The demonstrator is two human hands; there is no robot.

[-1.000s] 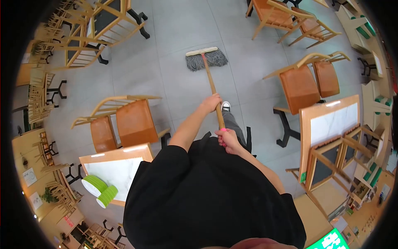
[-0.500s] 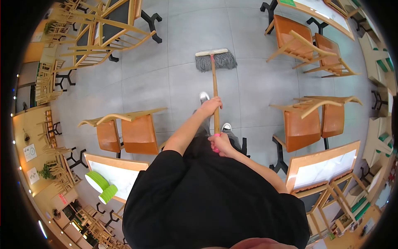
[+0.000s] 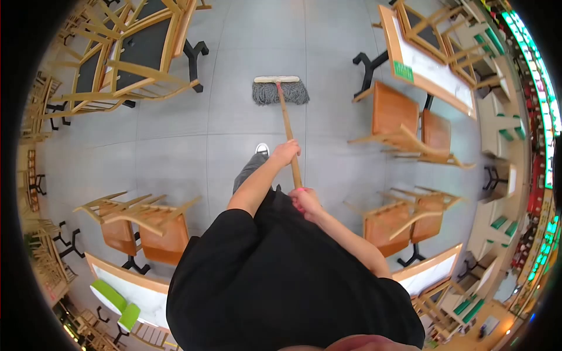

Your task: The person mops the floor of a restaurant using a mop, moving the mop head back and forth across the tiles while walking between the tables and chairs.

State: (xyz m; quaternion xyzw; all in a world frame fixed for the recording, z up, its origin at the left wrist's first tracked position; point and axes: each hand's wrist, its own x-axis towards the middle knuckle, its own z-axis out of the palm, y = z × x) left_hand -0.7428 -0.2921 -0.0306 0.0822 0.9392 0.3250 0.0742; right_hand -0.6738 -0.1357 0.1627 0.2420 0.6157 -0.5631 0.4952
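Note:
A mop with a wooden handle stretches ahead of my body. Its grey string head, under a whitish crossbar, lies on the grey tiled floor. My left hand is closed around the middle of the handle. Closer to my waist, my right hand wraps the handle's upper end, where a bit of pink shows. My left shoe is on the floor beside the handle; the other foot is hidden.
Orange-seated chairs stand by a table with a green sign at right. More chairs are at lower left, by a table carrying green-and-white items. Upturned chairs rest on tables at upper left. Black table legs border the aisle.
I have moved forward along the aisle: chairs and tables on both sides have slid down the view. The mop head appears further left. My right shoe is now out of sight. Both hands keep their hold.

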